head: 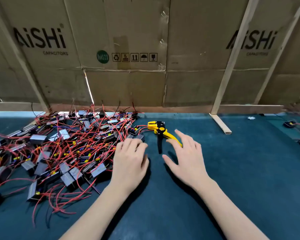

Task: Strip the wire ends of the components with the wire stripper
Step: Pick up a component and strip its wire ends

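The yellow-and-black wire stripper lies on the green counter, just right of the heap of red-wired components. My right hand hovers beside its handles, fingers spread, holding nothing. My left hand, fingers curled, touches a component; whether it grips, I cannot tell. Tangled leads could drag neighbours along.

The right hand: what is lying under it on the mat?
Under the right hand lies the wire stripper. Its head and black handle show, but the fingers cover part of the yellow handle. I cannot tell whether the hand touches it.
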